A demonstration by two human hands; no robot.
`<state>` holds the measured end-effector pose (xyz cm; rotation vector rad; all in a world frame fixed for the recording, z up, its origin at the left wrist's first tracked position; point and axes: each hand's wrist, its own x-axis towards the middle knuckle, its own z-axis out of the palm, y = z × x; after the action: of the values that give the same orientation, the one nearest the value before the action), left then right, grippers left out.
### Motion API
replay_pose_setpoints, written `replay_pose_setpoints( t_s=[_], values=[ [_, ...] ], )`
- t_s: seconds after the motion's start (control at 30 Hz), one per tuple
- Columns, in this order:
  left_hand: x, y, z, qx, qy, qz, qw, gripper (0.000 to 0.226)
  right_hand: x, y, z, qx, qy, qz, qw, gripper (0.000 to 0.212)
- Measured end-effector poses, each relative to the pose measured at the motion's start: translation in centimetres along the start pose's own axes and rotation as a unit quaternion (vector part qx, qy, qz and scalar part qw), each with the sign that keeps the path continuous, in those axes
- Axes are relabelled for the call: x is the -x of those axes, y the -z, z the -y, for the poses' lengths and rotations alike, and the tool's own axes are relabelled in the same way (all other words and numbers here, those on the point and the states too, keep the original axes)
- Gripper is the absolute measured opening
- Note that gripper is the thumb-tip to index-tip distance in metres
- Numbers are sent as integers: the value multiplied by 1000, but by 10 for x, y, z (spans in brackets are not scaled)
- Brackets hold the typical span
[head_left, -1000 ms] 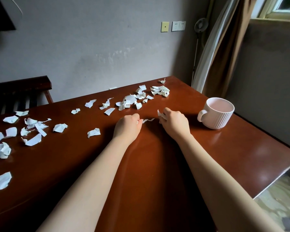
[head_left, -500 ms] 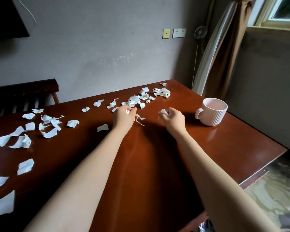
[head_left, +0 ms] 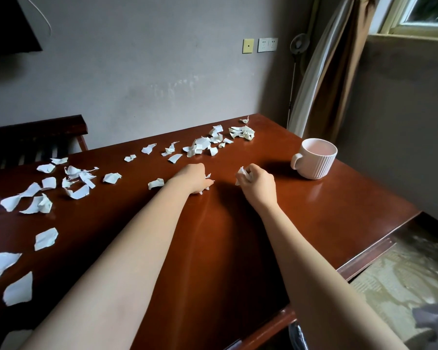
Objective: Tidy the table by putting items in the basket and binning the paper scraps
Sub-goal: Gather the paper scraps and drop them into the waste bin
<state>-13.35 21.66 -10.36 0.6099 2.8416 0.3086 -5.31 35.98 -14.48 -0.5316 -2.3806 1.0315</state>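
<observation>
Two bare arms are stretched forward over a polished reddish-brown wooden table [head_left: 314, 223], as seen from the head camera. The left hand [head_left: 194, 178] is pressed knuckles-up on the tabletop, its fingers curled around small white paper scraps, bits of which are seen poking out at the fingertips. The right hand [head_left: 258, 183] is held just above the wood, well apart from the left, and is clenched on a crumpled white scrap [head_left: 242, 173] that juts out past the thumb side.

Torn paper scraps [head_left: 74, 183] are strewn across the left half and the far edge of the table. A loose cluster [head_left: 202, 145] is gathered beyond the left hand, and a smaller heap [head_left: 243, 132] is piled near the far corner. A single curled piece [head_left: 156, 183] is found just beside the left wrist. Larger flat pieces [head_left: 46, 238] are scattered toward the near left edge.

A pale pink ribbed mug [head_left: 315, 161] is stood upright near the table's right edge, its handle turned toward the hands, apart from the right hand. A dark wooden bench [head_left: 36, 137] is set against the grey wall behind the table. Wall sockets [head_left: 267, 44] are mounted higher up, and a brown curtain [head_left: 339, 72] is hung beside a window at the right.
</observation>
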Motion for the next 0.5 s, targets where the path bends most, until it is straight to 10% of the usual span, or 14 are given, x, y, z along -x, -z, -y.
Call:
replay_pose_setpoints(
  t_s=[0.27, 0.5],
  values=[
    [-12, -7, -12, -18, 21, -10, 1000, 18, -3, -2, -5, -7, 14, -11, 1000, 19],
    [10, -6, 0, 185, 83, -76, 976, 31, -1, 1, -4, -23, 12, 3, 1000, 20]
  ],
)
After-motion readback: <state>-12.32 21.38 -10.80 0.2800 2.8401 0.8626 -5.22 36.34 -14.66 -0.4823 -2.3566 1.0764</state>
